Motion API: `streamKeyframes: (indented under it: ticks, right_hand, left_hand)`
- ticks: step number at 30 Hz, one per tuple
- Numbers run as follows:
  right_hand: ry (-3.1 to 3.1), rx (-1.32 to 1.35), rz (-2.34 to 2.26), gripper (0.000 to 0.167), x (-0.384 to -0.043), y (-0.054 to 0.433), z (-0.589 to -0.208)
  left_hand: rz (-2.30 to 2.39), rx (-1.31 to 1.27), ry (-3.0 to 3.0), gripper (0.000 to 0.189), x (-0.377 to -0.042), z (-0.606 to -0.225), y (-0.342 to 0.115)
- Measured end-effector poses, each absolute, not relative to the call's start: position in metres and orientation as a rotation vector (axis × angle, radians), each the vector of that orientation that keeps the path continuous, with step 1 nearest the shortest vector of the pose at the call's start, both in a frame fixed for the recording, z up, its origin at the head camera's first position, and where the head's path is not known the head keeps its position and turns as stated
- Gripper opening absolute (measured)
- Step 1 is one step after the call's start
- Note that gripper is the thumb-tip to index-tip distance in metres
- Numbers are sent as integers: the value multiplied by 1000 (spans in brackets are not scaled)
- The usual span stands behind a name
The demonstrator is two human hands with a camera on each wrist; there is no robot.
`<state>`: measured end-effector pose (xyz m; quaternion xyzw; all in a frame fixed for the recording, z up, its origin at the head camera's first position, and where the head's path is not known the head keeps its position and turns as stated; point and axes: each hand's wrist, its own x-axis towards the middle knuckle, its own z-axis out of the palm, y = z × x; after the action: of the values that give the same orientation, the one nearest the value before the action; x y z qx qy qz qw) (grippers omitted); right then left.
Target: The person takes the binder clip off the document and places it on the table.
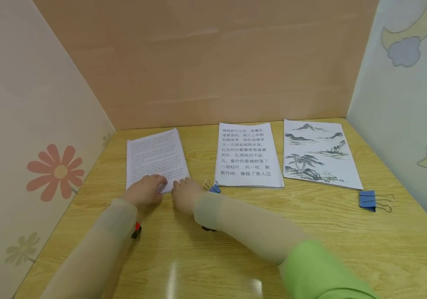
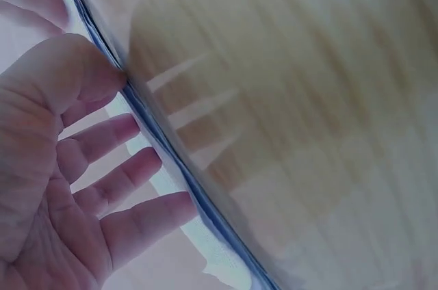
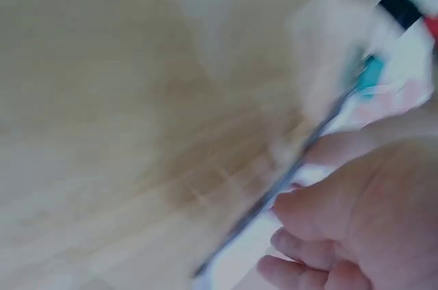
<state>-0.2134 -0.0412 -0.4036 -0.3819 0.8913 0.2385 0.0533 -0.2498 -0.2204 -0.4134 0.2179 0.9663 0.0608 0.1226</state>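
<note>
A stack of printed sheets (image 1: 155, 155) lies at the left of the table, turned slightly. My left hand (image 1: 145, 190) is at its near left corner, with fingers over the top sheet. In the left wrist view, the thumb touches the edge of the stack (image 2: 161, 129) and the other fingers spread loosely. At the near right corner, my right hand (image 1: 186, 195) has its fingertips on the paper. The right wrist view is blurred; its thumb (image 3: 301, 211) lies along the paper's edge, other fingers bent loosely.
Right of this stack lie a large-print text stack (image 1: 249, 155) and a stack topped by a landscape drawing (image 1: 320, 153). A small blue binder clip (image 1: 215, 189), a large blue one (image 1: 367, 200), a red-and-black clip (image 1: 136, 230) and a partly hidden black clip (image 1: 209, 229) sit nearer me. Walls enclose three sides.
</note>
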Motion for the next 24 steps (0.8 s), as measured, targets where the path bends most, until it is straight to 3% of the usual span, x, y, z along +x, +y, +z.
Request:
streamKeyframes:
  ticks: [9,24]
  right_hand:
    - [2707,-1774,755,38,-144,16,-389]
    - [2812,-1734,105,48,-148,157,-398]
  left_hand:
    - [235,524,2788,51,-251,-411,-215]
    - [283,532,2794,58,-249,-414,-232]
